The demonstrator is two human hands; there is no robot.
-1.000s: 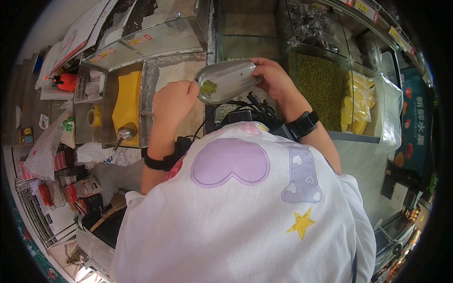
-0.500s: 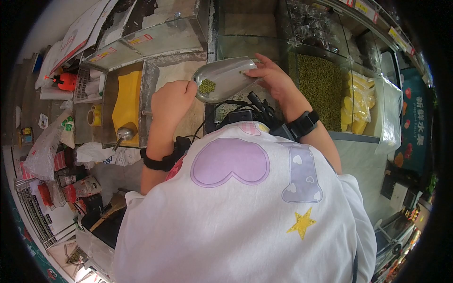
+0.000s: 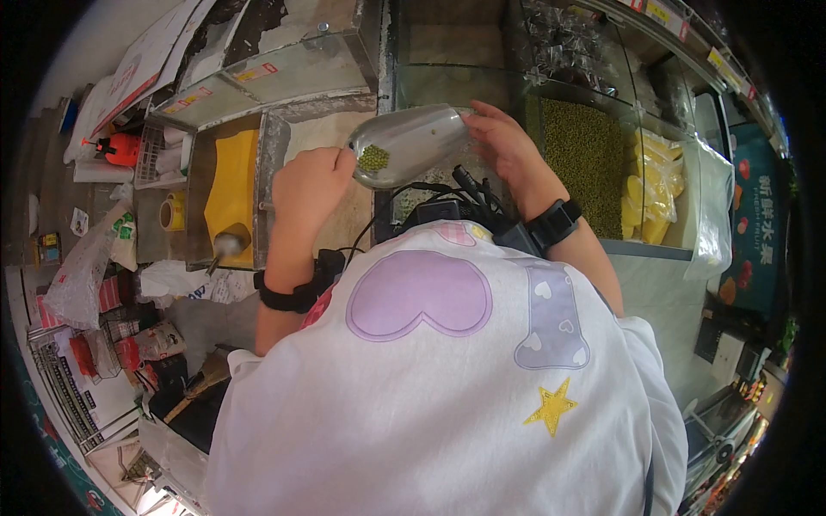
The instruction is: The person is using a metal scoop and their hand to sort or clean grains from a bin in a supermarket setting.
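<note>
Scoop (image 3: 413,142) w/ beans (image 3: 373,158) held betw. L fingers (image 3: 338,162) & R fingers (image 3: 478,129).

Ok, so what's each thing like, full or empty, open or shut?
metal scoop, tilted, few green beans inside
left hand, shut on the scoop's handle
right hand, open, fingertips on scoop's rim
green bean bin, open, full
yellow bin, open, small scoop inside

Bright, even indoor light, soft shadows only. Strong fisheye: black vignette at all corners, lines bend near edges. Glare on the metal scoop (image 3: 404,142) and glass bin fronts, upper center. Edges soft, lower left slightly blurred; center sharp.
</note>
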